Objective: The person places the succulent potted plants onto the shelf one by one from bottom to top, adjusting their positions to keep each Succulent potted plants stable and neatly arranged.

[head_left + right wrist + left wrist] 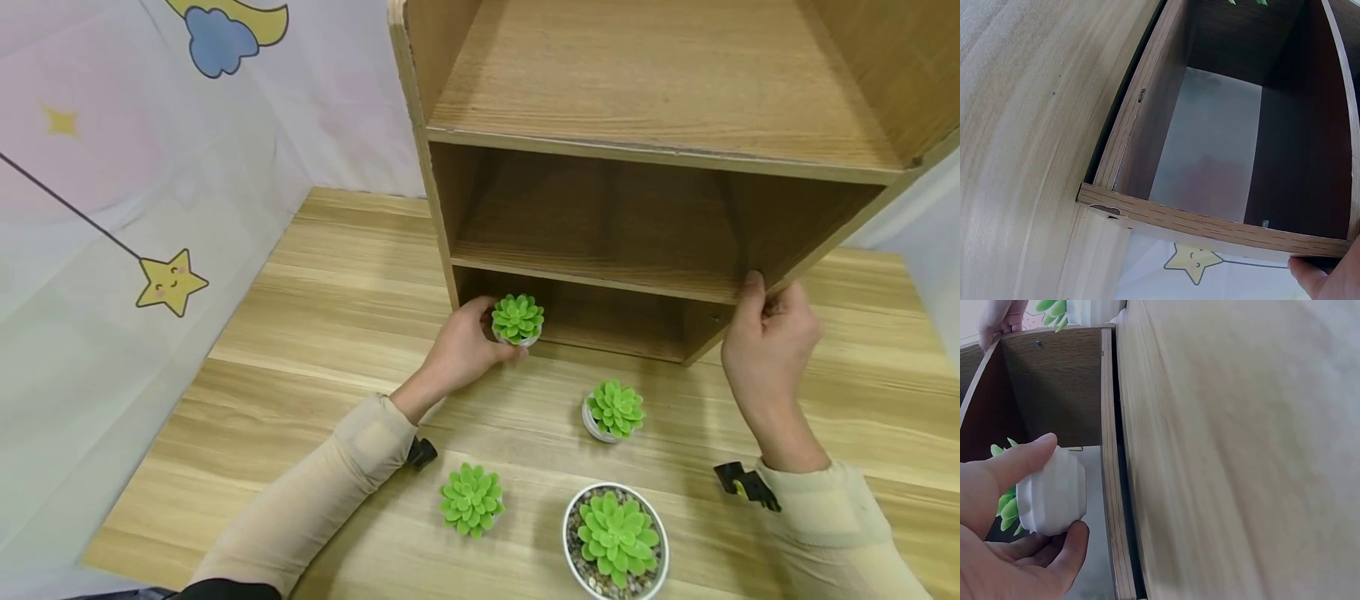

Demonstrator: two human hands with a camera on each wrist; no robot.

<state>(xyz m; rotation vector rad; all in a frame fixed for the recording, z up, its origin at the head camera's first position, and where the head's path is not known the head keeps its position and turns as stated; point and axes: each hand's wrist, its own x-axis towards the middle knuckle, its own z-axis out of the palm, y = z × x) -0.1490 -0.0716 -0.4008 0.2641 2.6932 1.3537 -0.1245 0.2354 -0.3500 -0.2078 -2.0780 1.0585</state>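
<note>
My left hand [461, 346] holds a small potted succulent [517, 319] at the left front of the shelf unit's lowest compartment. In the left wrist view, thumb and fingers are around its white ribbed pot [1052, 494], which is tipped on its side in that view. My right hand [768, 358] grips the right side panel of the wooden shelf unit [667, 152], with the thumb on the front edge and the other fingers round the outside.
Another small succulent [615, 408] stands on the table [300, 333] before the shelf. Nearer me are a third small succulent [471, 500] and a larger one in a white round pot [617, 537] with pebbles. A printed curtain [225, 150] hangs behind and left.
</note>
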